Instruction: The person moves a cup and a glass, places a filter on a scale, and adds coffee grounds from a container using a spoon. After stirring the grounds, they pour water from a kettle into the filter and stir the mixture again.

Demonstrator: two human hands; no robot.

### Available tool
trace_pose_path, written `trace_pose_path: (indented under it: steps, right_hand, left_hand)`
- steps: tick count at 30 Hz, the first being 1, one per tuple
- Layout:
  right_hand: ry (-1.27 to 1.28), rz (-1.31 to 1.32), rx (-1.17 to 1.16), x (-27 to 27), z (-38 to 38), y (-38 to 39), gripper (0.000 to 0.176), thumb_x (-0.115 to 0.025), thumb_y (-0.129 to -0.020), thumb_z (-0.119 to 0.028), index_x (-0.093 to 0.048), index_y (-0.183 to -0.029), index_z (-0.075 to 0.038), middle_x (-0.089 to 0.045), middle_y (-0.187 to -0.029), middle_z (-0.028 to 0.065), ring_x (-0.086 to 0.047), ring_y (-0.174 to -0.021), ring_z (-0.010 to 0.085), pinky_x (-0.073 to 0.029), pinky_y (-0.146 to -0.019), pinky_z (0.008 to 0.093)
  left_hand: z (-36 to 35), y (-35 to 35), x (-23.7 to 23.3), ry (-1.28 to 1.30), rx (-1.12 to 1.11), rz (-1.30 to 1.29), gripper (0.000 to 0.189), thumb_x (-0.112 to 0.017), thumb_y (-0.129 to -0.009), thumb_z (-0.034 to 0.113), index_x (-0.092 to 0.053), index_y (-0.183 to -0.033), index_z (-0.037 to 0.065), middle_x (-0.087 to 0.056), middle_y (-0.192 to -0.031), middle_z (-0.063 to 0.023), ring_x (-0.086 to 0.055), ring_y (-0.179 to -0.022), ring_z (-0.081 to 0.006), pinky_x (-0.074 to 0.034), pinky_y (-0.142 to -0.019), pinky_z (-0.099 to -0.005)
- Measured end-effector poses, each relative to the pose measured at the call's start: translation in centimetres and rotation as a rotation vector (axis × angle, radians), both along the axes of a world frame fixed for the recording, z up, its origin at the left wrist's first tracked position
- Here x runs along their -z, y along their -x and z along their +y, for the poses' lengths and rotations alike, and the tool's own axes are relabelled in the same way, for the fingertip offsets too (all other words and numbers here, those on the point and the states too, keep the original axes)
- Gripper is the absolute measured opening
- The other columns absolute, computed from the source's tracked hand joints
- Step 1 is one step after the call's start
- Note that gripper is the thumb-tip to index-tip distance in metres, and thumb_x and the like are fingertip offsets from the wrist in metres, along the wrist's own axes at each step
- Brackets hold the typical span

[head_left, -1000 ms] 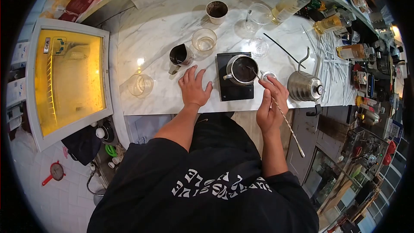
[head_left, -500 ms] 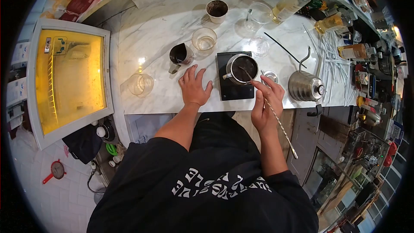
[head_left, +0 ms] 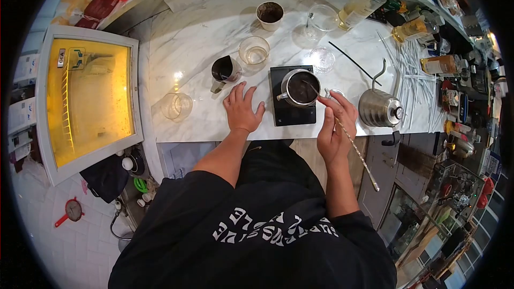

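My right hand (head_left: 336, 123) is closed on a long bar spoon (head_left: 357, 152) with a twisted shaft. The spoon's far end dips into dark contents inside a metal cup with a handle (head_left: 285, 96). This cup stands on a black scale (head_left: 294, 118). Flat on the marble counter lies my left hand (head_left: 243, 109), fingers spread, holding nothing. Just beyond its fingertips is a small pitcher, dark inside (head_left: 225, 69). A clear glass (head_left: 254, 51) stands behind the pitcher. Partly hidden behind my right hand is a small round metal piece (head_left: 335, 93).
A gooseneck kettle (head_left: 379, 108) stands right of the scale, near many straws (head_left: 415, 83) and a black stick (head_left: 353, 62). Glass bottles (head_left: 364, 5) line the right. A paper cup (head_left: 270, 15) is at the back, another glass (head_left: 176, 106) at left, beside a yellow-lit glass-door cabinet (head_left: 88, 101).
My right hand has shifted slightly right with the bar spoon, whose tip now sits nearer the cup's right side. My left hand stays on the counter.
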State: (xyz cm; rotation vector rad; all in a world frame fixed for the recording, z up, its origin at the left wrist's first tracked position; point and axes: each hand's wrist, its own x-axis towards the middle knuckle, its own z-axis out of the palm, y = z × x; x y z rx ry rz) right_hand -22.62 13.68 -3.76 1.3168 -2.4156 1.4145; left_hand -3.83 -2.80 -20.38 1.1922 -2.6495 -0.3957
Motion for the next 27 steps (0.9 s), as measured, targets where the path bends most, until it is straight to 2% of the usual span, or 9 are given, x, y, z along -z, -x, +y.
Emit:
trace_pose_path:
  steps: [3,7,15,18,24,27]
  right_hand:
    - [0.005,-0.025,0.018,-0.4,0.6,0.1,0.015,-0.067,-0.099,-0.005,-0.076,-0.111,-0.006,-0.078,-0.109,0.0071,-0.07,-0.118,0.0308,-0.042,-0.105,0.0473]
    - [0.006,-0.054,-0.072,-0.7,0.1,-0.7,0.015,-0.068,-0.097,-0.001,-0.076,-0.109,-0.005,-0.078,-0.108,0.0079,-0.071,-0.115,0.0303,-0.043,-0.103,0.0466]
    - [0.021,-0.01,-0.008,-0.3,0.9,0.1,0.014,-0.067,-0.098,-0.002,-0.076,-0.108,-0.005,-0.079,-0.106,0.0073,-0.07,-0.115,0.0306,-0.044,-0.103,0.0471]
    - [0.045,-0.053,-0.068,-0.3,0.2,-0.4,0.014,-0.066,-0.099,-0.003,-0.076,-0.108,-0.006,-0.078,-0.108,0.0088,-0.069,-0.116,0.0303,-0.045,-0.102,0.0469]
    - [0.013,-0.05,0.018,0.0,0.7,1.0,0.015,-0.066,-0.098,-0.002,-0.078,-0.107,-0.006,-0.076,-0.109,0.013,-0.066,-0.114,0.0332,-0.046,-0.102,0.0458]
    - [-0.012,-0.054,-0.02,-0.3,0.6,0.7,0.014,-0.067,-0.097,-0.003,-0.078,-0.106,-0.006,-0.075,-0.107,0.0142,-0.066,-0.113,0.0343,-0.046,-0.102,0.0452]
  left_hand:
    - [-0.1,0.1,0.0,-0.003,0.003,0.004,0.06,-0.078,-0.086,0.039,-0.061,-0.14,0.019,-0.048,-0.155,-0.0101,-0.04,-0.146,-0.0335,-0.029,-0.116,-0.0553]
    - [0.0,0.1,0.0,0.024,0.007,0.013,0.058,-0.077,-0.086,0.04,-0.063,-0.139,0.019,-0.05,-0.154,-0.0106,-0.041,-0.146,-0.0332,-0.029,-0.117,-0.0538]
    - [-0.1,0.0,0.1,0.006,0.018,0.019,0.06,-0.078,-0.086,0.037,-0.06,-0.14,0.019,-0.048,-0.154,-0.0111,-0.04,-0.146,-0.0353,-0.029,-0.116,-0.0557]
    - [0.0,0.1,0.0,0.011,0.012,0.012,0.06,-0.078,-0.086,0.037,-0.06,-0.14,0.019,-0.048,-0.154,-0.011,-0.04,-0.146,-0.0351,-0.029,-0.116,-0.0554]
    - [0.1,0.0,0.1,-0.002,0.01,0.006,0.061,-0.078,-0.086,0.038,-0.06,-0.141,0.019,-0.047,-0.156,-0.0105,-0.039,-0.147,-0.0344,-0.029,-0.117,-0.0548]
    - [-0.1,0.0,0.0,-0.006,0.003,-0.006,0.061,-0.078,-0.086,0.038,-0.06,-0.141,0.019,-0.047,-0.156,-0.0104,-0.039,-0.147,-0.0342,-0.029,-0.117,-0.0546]
